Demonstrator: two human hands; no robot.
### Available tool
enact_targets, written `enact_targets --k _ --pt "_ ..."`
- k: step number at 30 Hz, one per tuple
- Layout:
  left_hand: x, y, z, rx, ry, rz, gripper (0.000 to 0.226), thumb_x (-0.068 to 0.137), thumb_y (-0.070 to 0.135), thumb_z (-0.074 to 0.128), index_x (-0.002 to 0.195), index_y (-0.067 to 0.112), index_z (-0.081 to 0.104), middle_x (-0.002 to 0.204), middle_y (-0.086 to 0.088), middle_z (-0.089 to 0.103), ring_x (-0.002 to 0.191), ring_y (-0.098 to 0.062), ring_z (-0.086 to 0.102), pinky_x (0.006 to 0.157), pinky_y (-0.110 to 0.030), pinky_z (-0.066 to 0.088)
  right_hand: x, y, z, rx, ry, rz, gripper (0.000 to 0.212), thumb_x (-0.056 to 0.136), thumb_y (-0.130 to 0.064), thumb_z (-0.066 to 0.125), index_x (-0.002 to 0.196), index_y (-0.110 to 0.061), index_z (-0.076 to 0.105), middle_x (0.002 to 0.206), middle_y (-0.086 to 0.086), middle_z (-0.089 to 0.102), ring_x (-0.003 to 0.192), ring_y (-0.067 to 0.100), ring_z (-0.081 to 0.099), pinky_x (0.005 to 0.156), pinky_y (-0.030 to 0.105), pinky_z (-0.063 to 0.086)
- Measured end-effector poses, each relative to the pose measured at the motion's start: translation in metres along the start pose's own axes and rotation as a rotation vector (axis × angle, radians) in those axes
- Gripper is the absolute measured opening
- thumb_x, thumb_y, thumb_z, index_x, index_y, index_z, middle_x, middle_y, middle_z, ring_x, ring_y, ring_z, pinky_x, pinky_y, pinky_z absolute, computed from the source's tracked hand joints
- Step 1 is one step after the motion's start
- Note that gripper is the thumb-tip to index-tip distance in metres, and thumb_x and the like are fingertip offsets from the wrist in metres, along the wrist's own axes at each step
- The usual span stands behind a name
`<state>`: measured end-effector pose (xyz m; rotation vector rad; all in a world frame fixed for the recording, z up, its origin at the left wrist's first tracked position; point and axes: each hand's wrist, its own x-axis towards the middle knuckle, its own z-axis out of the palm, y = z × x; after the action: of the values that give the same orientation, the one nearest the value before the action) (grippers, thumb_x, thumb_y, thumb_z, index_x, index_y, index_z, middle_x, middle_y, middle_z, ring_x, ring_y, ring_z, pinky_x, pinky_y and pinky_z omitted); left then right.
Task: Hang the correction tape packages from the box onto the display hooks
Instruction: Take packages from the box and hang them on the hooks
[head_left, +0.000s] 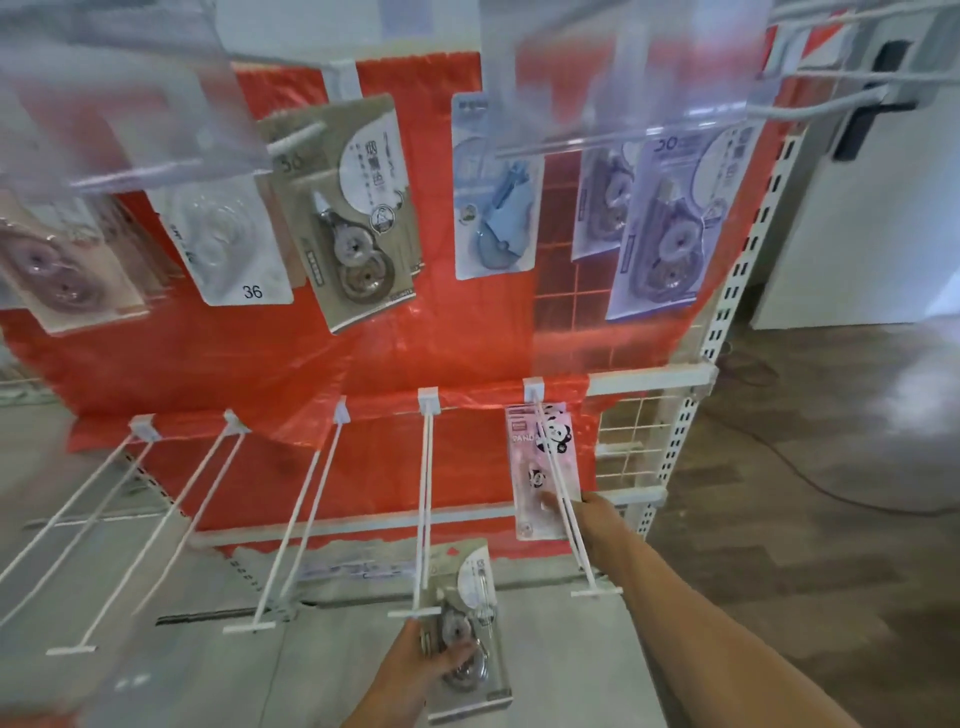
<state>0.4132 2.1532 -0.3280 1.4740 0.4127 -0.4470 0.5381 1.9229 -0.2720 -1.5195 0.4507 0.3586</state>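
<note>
Your left hand (434, 662) grips a flat grey card package with a clear plastic bubble over a correction tape (467, 629). Your fingers curl over the bubble. The top of the card is right at the tip of the long white wire hook (423, 514) in the lower row. I cannot tell if the hook is through the card's hole yet.

Your right hand (597, 514) reaches to the pink panda card package (540, 467), which hangs far back on the next white wire hook (563, 499) to the right. Your fingers touch its lower edge, but I cannot tell if they pinch it.

The grey package looks light and thin. The card will probably bend if you squeeze hard, and the bubble may feel slippery. I think it is best to hold it by the card edges, low down, so the hole at the top stays free.

More packages hang on the top row against the red plastic sheet (363, 364).
</note>
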Motion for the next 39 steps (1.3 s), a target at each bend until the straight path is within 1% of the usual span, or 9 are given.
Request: enact_targets --k 4,10,14,17,20,25,30,35,39 --pt "-0.001 0.006 0.006 -0.021 -0.001 0.028 0.077 0.058 0.006 0.088 0.127 0.008 0.054 0.11 -0.01 0.071 0.106 -0.027 0.066 0.096 -0.04 0.049 0.037 0.006 0.006 0.035 -0.049 -0.028 0.076 0.051 -0.031 0.087 0.114 0.004 0.063 0.103 0.018 0.07 0.097 0.033 0.066 0.09 0.044 0.053" --pt "-0.015 0.006 0.018 -0.033 0.089 0.054 0.085 0.039 0.019 0.093 0.114 0.005 0.056 0.091 -0.004 0.075 0.086 -0.02 0.071 0.075 -0.029 0.052 0.029 0.016 0.003 0.005 -0.087 0.134 0.021 0.088 -0.001 0.063 0.107 0.002 0.056 0.075 0.01 0.064 0.059 0.022 0.06 0.04 0.021 0.047" --pt "-0.034 -0.003 0.025 -0.003 0.177 0.022 0.075 0.042 0.019 0.087 0.109 0.006 0.057 0.088 -0.002 0.075 0.083 -0.014 0.071 0.072 -0.023 0.054 0.012 0.044 -0.011 -0.057 -0.074 0.179 0.016 0.091 0.008 0.048 0.103 -0.001 0.052 0.087 0.018 0.06 0.062 0.019 0.054 0.048 0.024 0.047" --pt "-0.051 -0.014 0.028 0.018 0.226 -0.01 0.072 0.04 0.018 0.085 0.107 0.009 0.059 0.094 -0.01 0.073 0.087 -0.02 0.069 0.077 -0.028 0.055 -0.01 0.07 -0.012 -0.185 -0.087 0.197 0.012 0.09 0.006 0.05 0.086 -0.003 0.055 0.056 0.007 0.057 0.046 0.012 0.051 0.043 0.016 0.036" --pt "-0.07 -0.023 0.027 0.042 0.219 -0.028 0.057 0.057 0.005 0.084 0.108 0.01 0.058 0.098 -0.011 0.072 0.092 -0.024 0.068 0.076 -0.028 0.054 -0.038 0.088 -0.005 -0.528 -0.163 0.042 0.014 0.084 0.006 0.06 0.081 -0.008 0.061 0.079 0.007 0.057 0.065 0.014 0.051 0.051 0.015 0.041" --pt "-0.103 -0.04 0.012 0.081 0.204 -0.041 0.048 0.069 -0.001 0.078 0.11 0.013 0.057 0.1 -0.007 0.07 0.092 -0.02 0.064 0.071 -0.026 0.048 -0.091 0.102 0.011 -1.141 -0.371 -0.205 0.037 0.089 -0.021 0.06 0.125 -0.01 0.054 0.128 0.006 0.056 0.118 0.02 0.052 0.09 0.022 0.041" --pt "-0.153 -0.054 -0.011 0.109 0.162 -0.011 0.041 0.077 -0.001 0.073 0.111 0.012 0.054 0.108 -0.009 0.065 0.097 -0.019 0.062 0.068 -0.024 0.045 -0.151 0.102 0.031 -1.366 -0.385 -0.259 0.044 0.092 -0.027 0.056 0.132 -0.012 0.048 0.136 0.007 0.048 0.124 0.023 0.046 0.099 0.03 0.039" --pt "-0.211 -0.046 -0.034 0.177 0.103 0.085 0.041 0.081 0.004 0.071 0.115 0.017 0.051 0.11 0.0 0.062 0.101 -0.013 0.058 0.083 -0.027 0.046 -0.212 0.085 0.046 -1.514 -0.311 -0.373 0.041 0.093 -0.026 0.056 0.13 -0.01 0.05 0.135 0.01 0.051 0.124 0.026 0.047 0.099 0.032 0.039" --pt "-0.251 -0.016 -0.042 0.211 0.08 0.164 0.047 0.08 0.01 0.074 0.121 0.018 0.051 0.113 -0.002 0.063 0.101 -0.017 0.061 0.075 -0.024 0.046 -0.262 0.051 0.058 -1.587 -0.257 -0.455 0.041 0.094 -0.022 0.055 0.132 -0.009 0.051 0.135 0.011 0.053 0.123 0.026 0.049 0.1 0.032 0.039"
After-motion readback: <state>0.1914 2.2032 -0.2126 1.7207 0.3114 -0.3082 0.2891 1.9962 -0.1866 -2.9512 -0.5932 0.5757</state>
